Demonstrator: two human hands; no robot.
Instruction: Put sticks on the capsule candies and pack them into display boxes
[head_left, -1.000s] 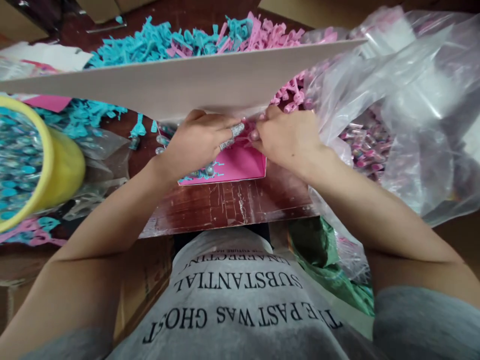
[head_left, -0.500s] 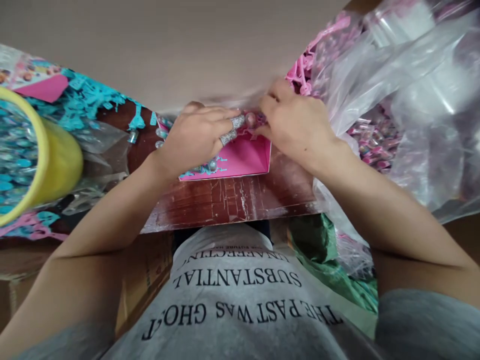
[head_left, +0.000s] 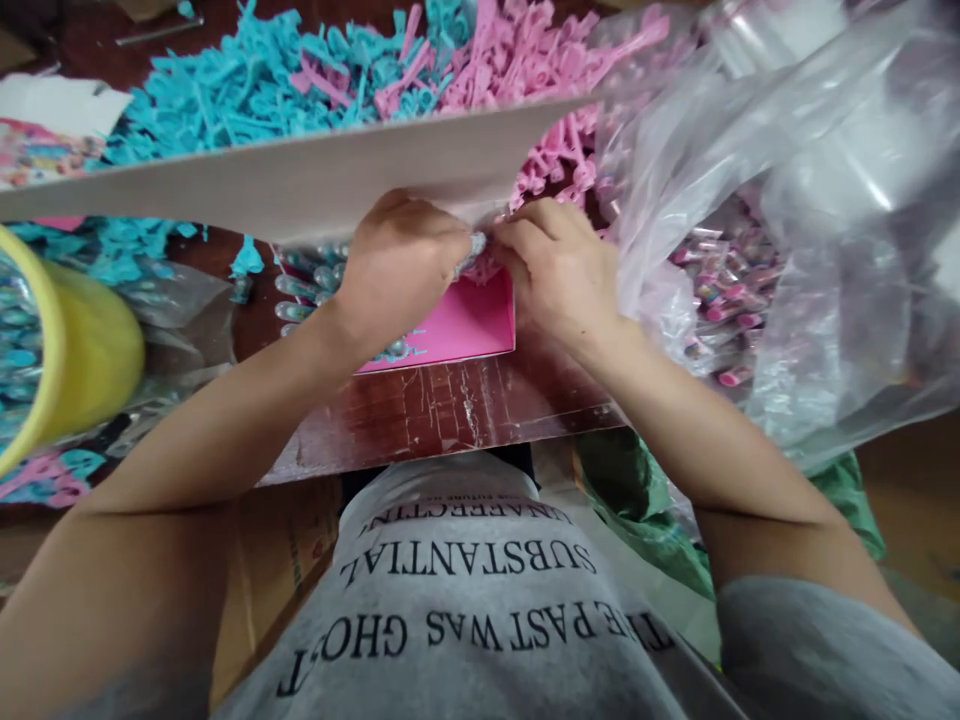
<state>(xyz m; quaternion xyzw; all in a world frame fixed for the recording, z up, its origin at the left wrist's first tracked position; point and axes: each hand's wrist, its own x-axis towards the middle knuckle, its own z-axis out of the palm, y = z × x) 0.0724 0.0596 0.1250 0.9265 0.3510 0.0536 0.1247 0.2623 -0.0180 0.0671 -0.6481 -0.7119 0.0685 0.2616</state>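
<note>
A shallow pink box (head_left: 480, 315) lies on the dark red tabletop, its tall pale flap (head_left: 300, 180) raised behind it. Clear tubes with bluish contents (head_left: 296, 285) fill its left end, while bare pink cardboard shows at the right. My left hand (head_left: 409, 260) is over the box, fingers curled on a small glittery silver piece (head_left: 477, 243). Fingertip to fingertip with it, at the box's right rear corner, my right hand (head_left: 562, 270) is closed in a pinch. What lies between its fingers is hidden, though some pink shows just below.
Behind the flap are heaps of blue plastic pieces (head_left: 225, 80) and pink plastic pieces (head_left: 517, 50). A yellow bucket (head_left: 97, 330) of blue items stands at left. On the right, a large clear bag (head_left: 847, 200) lies around pink-ended tubes (head_left: 739, 290).
The pale flap has tipped lower, uncovering the heaps behind it. My hands have drawn together, and my left fingers have gone from stretched out to curled. The view has shifted slightly.
</note>
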